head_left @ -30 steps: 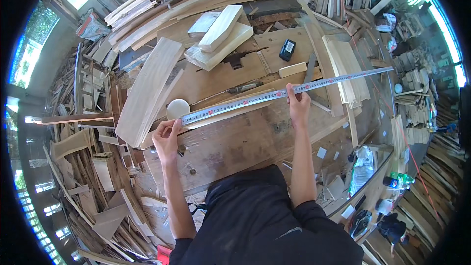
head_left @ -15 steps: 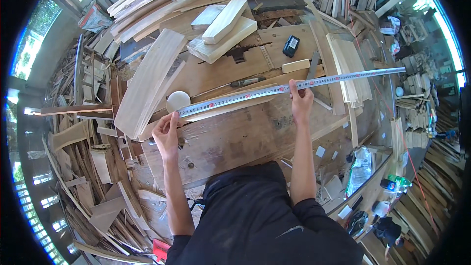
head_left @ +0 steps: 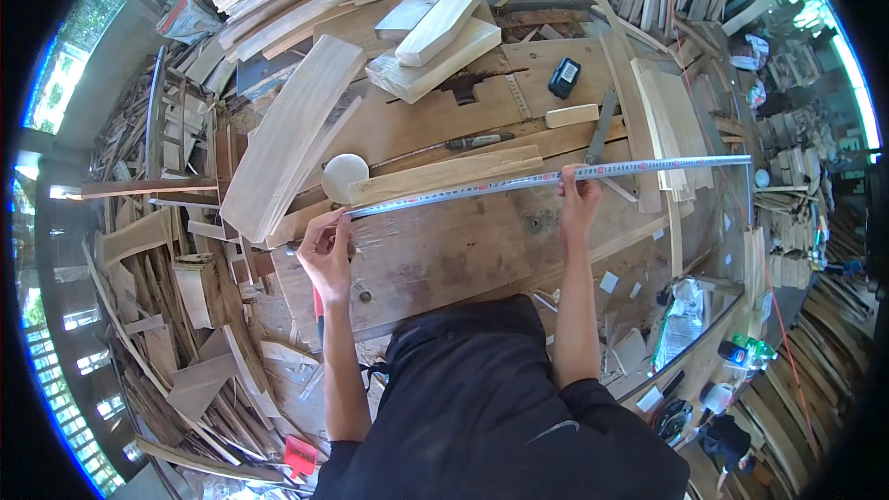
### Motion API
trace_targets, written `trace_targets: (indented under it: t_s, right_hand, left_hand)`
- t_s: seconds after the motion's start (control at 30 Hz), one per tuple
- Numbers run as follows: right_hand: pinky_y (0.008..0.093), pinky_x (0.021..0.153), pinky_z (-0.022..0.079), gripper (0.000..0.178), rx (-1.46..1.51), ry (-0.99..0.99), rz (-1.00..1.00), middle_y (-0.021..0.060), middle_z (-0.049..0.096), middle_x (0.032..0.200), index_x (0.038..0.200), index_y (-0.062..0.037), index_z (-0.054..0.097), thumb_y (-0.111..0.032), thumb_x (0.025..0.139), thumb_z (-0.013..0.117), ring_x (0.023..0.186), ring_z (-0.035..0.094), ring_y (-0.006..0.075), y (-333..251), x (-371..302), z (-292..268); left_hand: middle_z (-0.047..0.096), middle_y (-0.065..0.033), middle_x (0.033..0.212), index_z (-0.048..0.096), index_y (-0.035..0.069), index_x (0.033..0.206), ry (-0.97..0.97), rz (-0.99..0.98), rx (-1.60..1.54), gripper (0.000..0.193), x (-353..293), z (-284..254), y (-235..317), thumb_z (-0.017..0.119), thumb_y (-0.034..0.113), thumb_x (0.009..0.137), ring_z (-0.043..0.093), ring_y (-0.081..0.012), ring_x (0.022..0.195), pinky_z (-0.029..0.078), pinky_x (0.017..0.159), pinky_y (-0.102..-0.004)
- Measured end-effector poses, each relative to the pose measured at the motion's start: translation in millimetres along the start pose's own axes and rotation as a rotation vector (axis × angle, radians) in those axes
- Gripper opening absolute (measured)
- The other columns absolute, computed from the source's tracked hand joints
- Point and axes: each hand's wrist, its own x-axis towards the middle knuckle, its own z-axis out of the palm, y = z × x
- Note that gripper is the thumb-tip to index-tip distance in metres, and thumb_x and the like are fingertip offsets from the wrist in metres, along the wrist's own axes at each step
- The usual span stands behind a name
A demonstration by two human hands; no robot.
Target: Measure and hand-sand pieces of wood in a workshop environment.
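Observation:
A long, pale measuring tape blade (head_left: 463,193), with black and red markings, stretches across in front of me. My left hand (head_left: 326,257) pinches its left end between thumb and fingertips. Further along, my right hand (head_left: 578,208) grips the blade, and its free end juts out well to the right. Just beyond the blade, a narrow wooden board (head_left: 444,174) lies on the workbench (head_left: 444,255), its near edge partly covered. A white round disc (head_left: 345,178) sits at the board's left end, close to my left hand.
A dark handheld device (head_left: 564,78), a small wood block (head_left: 571,116), a metal strip (head_left: 601,128) and a slim tool (head_left: 480,141) lie on the bench. Thick planks (head_left: 433,57) are stacked at the back; long boards (head_left: 294,139) lean at the left. Scrap wood surrounds the bench.
Both hands have brought the blade nearer to me, and it slants less. More of the narrow board shows beyond it. The whole view has shifted slightly.

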Motion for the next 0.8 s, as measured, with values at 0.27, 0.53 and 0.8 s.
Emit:
trace_targets:
  t_s: [0.27,0.53,0.8]
  right_hand:
    - [0.0226,0.065,0.046,0.026,0.034,0.039,0.015,-0.0036,0.064,0.081,0.099,-0.0076,0.070,-0.032,0.099,0.079,0.072,0.057,0.0053,0.7,7.9,3.4]
    - [0.0222,0.065,0.045,0.026,-0.005,0.008,0.060,-0.0040,0.063,0.084,0.104,-0.0067,0.072,-0.031,0.100,0.078,0.074,0.055,0.0051,8.2,12.2,1.1]
    - [0.0223,0.065,0.044,0.030,-0.006,0.008,0.078,-0.0038,0.063,0.083,0.103,-0.0058,0.071,-0.034,0.098,0.080,0.072,0.055,0.0053,9.6,12.2,6.2]
  left_hand:
    - [0.073,-0.0008,0.091,0.077,0.001,0.112,-0.008,-0.066,0.008,0.016,2.1,4.1,1.3,0.077,0.008,0.099,0.063,-0.0043,0.075,0.048,0.064,-0.0183]
    - [0.072,0.0003,0.087,0.077,0.001,0.111,0.001,-0.071,0.007,0.017,3.0,7.3,0.5,0.077,0.012,0.099,0.062,-0.0033,0.073,0.045,0.062,-0.0174]
    - [0.068,0.0025,0.077,0.074,0.003,0.108,0.011,-0.106,-0.002,0.016,2.1,9.7,1.8,0.076,0.017,0.101,0.059,-0.0011,0.067,0.038,0.054,-0.0173]
